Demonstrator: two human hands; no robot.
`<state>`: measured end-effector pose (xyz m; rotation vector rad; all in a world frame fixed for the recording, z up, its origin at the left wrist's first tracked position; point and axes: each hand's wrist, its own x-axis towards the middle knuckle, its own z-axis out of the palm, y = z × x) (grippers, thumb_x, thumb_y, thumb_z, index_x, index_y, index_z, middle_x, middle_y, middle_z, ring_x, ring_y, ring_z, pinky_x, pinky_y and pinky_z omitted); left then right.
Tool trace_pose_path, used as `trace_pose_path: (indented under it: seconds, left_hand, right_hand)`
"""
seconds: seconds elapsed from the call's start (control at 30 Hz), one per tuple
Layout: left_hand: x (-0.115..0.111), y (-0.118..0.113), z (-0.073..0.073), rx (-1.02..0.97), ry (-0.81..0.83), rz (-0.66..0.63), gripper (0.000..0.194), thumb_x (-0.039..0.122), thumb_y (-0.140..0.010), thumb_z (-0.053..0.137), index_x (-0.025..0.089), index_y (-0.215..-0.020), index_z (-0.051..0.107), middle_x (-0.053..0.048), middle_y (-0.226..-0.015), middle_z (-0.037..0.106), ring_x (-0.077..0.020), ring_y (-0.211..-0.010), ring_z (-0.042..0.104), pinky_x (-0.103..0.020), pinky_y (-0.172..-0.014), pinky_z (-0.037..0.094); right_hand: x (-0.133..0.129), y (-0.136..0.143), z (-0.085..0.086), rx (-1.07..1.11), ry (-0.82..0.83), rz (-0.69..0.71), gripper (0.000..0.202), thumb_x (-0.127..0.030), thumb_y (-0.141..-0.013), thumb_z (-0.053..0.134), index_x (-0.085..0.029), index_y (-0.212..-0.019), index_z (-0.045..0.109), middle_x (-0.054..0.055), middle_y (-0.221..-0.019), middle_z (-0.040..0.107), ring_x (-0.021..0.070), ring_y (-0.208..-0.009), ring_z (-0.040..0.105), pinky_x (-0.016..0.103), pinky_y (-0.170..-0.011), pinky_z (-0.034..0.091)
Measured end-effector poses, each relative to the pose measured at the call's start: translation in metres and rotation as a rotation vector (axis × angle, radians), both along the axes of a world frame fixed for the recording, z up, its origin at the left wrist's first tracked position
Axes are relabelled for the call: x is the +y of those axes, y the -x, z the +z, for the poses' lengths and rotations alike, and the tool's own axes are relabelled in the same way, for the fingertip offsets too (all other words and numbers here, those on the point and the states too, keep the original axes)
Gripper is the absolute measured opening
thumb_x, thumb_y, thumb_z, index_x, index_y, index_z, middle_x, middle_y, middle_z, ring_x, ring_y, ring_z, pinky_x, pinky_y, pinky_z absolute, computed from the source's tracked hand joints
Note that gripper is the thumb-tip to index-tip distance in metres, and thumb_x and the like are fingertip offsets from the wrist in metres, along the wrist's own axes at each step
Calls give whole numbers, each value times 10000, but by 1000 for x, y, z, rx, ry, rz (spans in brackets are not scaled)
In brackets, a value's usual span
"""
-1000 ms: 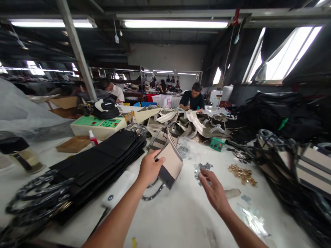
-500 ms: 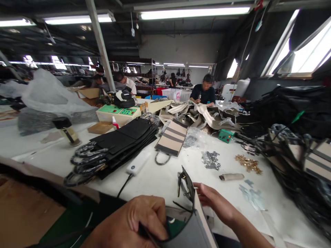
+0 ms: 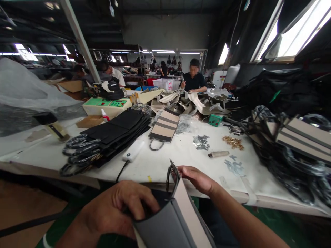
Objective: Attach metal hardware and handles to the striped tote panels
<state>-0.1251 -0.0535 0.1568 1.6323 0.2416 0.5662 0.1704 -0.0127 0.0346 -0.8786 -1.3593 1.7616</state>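
A grey and beige handbag [image 3: 169, 220] is tilted in front of me at the table's near edge, its top opening toward me and its dark handle [image 3: 168, 177] at the far end. My left hand [image 3: 124, 205] grips the near panel's rim, with bent fingers inside the opening; its thumb is mostly hidden. At the far upper corner my right hand [image 3: 198, 177] holds the bag from the right side, fingertips against the edge by the handle. The bag's inside is dark, and what the left fingertips touch in there is hidden.
On the white table [image 3: 165, 165] lie stacked black bag pieces [image 3: 116, 134], a striped bag [image 3: 165, 124], metal plates [image 3: 201, 142], brass parts [image 3: 232, 142] and a wrapped tool [image 3: 218, 154]. Bags are piled at right [image 3: 302, 137]. A person [image 3: 193, 81] works opposite.
The bag has come closer and turned more upright, both hands moving with it. My left fingers stay in the opening. The camera view has tilted down and shifted right.
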Motion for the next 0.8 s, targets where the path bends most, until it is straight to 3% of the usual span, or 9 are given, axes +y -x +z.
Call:
trace_pose_path:
  seconds: [0.13,0.2,0.3,0.37,0.43,0.53,0.63,0.73,0.8]
  left_hand:
    - [9,32,-22,169,82,128,176,359,-804,809,186,-814,782,-85,-953,779,-221,-840,720,-288,-779,551]
    - [16,49,-32,351,140,274,286,440,-757,817,191,-897,790,-72,-961,786,-246,-856,726,-310,-784,573]
    - [30,69,-46,655,238,489,433,549,-713,794,219,-995,781,-47,-1014,790,-305,-969,729,-379,-883,589]
    - [40,75,-57,757,234,493,444,572,-726,762,232,-1011,776,-41,-1049,787,-330,-1052,714,-398,-953,570]
    - [49,75,-70,796,179,460,436,555,-755,732,238,-1051,773,-44,-1111,779,-330,-1113,693,-389,-1005,540]
    - [58,59,-89,846,41,481,455,527,-787,686,232,-1126,756,-49,-1177,764,-300,-1134,680,-351,-1017,513]
    - [58,23,-97,886,-99,509,488,548,-851,612,213,-1188,723,-52,-1094,769,-259,-1028,699,-318,-922,527]
    - [50,-30,-98,932,-305,578,488,544,-873,619,211,-1220,707,-59,-1052,760,-244,-919,687,-329,-835,519]
    - [42,-65,-101,883,-471,612,413,455,-900,625,199,-1213,711,-93,-1141,744,-268,-1049,657,-359,-922,490]
  right_hand:
    - [-14,-12,8,43,85,-74,589,-602,-771,791,-175,-1165,697,73,-1011,719,230,-911,651,374,-876,493]
    - [-25,-24,13,0,104,-244,651,-614,-750,798,-190,-1221,647,60,-972,712,214,-851,647,337,-798,498]
    - [-47,-41,15,-271,39,-597,766,-627,-753,775,-188,-1343,561,25,-858,678,195,-758,610,300,-693,471]
    - [-66,-46,10,-474,-22,-767,856,-600,-761,766,-191,-1456,480,-11,-787,629,166,-651,546,285,-614,431]
    - [-85,-44,-2,-584,-47,-813,863,-558,-779,751,-212,-1509,447,-29,-760,593,147,-594,496,284,-580,414]
    - [-105,-34,-28,-569,-2,-757,657,-521,-803,723,-213,-1372,609,-13,-754,592,160,-634,521,298,-619,447]
    - [-109,-26,-46,-497,80,-751,518,-529,-795,720,-203,-1197,698,-7,-724,592,179,-657,547,305,-624,454]
    - [-104,-24,-48,-457,128,-764,495,-543,-785,718,-204,-1144,700,-23,-674,563,171,-611,519,296,-584,428]
    - [-102,-23,-45,-447,129,-757,491,-546,-784,717,-207,-1138,694,-24,-666,558,173,-609,521,294,-578,426]
